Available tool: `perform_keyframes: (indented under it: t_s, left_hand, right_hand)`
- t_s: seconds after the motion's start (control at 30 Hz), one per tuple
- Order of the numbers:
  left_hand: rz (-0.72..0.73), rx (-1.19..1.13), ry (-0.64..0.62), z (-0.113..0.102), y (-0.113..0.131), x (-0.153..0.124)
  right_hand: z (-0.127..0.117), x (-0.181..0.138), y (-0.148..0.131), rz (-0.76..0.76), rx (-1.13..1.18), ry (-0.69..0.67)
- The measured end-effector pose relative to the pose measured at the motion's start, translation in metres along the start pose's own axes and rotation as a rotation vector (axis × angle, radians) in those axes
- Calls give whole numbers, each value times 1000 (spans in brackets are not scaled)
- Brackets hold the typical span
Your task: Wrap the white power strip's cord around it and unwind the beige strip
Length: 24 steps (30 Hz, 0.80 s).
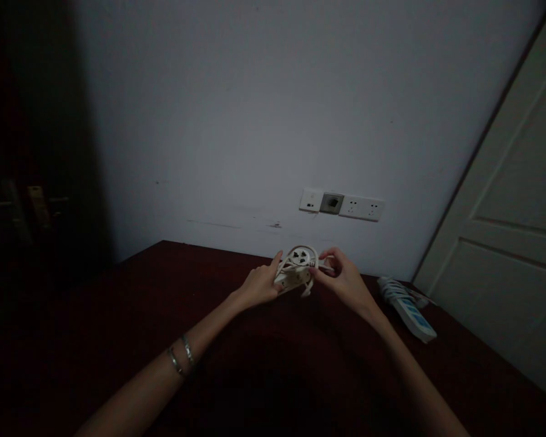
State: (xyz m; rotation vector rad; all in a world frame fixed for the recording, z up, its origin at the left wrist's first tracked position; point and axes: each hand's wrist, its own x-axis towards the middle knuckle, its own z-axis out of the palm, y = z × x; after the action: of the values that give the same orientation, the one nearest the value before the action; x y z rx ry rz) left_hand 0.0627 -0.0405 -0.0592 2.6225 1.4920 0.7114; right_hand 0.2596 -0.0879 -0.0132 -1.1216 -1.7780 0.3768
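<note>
Head view: white round socket [299, 266], cord wrapped round.

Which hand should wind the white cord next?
Probably the right hand: its fingertips already pinch the cord beside the extension socket, while the left hand grips the socket's body.

A white round socket adapter [299, 264], wound in its white cord [306, 285], shows dark pin holes against a deep maroon table [118, 328]. Right of the adapter lies a white power strip [407, 307] with blue markings. Above the adapter, white wall outlets [341, 204] flank one grey plate on a pale grey-white wall [255, 121]. Two silver bangles [181, 355] ring the left wrist. The door [509, 243] is off-white.
</note>
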Motion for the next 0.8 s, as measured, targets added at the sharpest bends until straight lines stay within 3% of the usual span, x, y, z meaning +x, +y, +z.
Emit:
perform_keyframes:
  t_s: [0.33,0.53,0.8]
  left_hand:
    - [-46,-118,-109,4,10,-1]
    - [-93,-110,-82,8,3,1]
    - [-187,-58,20,4,-2,5]
  right_hand:
    - [0,8,20,30,20,-31]
    - [-5,11,27,-234,-249,342]
    - [-15,4,4,-350,-389,460]
